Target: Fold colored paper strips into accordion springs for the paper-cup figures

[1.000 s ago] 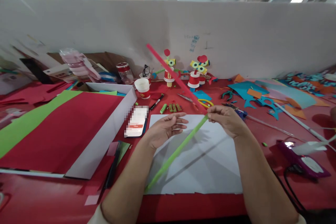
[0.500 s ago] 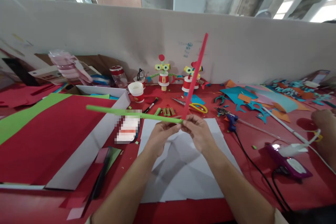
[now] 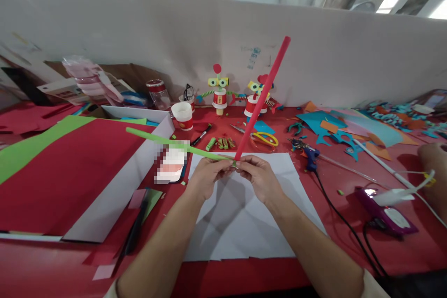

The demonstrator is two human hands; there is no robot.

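Note:
A long green paper strip (image 3: 167, 142) reaches out to the left, and a long red paper strip (image 3: 262, 95) slants up and to the right. Their near ends cross at my fingertips, above a white paper sheet (image 3: 244, 223). My left hand (image 3: 204, 177) is closed, pinching the green strip by the crossing. Thumb and fingers of my right hand (image 3: 260, 179) press together at the red strip's lower end, almost touching my left fingertips. The exact overlap of the two ends is partly hidden by my fingers. Several small folded paper springs (image 3: 225, 143) lie just beyond.
Two paper-cup robot figures (image 3: 220, 98) stand by the wall. Yellow-handled scissors (image 3: 267, 138), a glue gun (image 3: 310, 158) and a purple power strip (image 3: 387, 214) lie to the right. A box (image 3: 139, 167) with coloured paper and a cutter knife (image 3: 136, 223) are left. Another person's hand (image 3: 433, 163) rests far right.
My hands have shifted slightly left and lower with the strips' crossing. The red strip leans further right, and the green strip's far end slopes up more. The camera view has tilted down a little.

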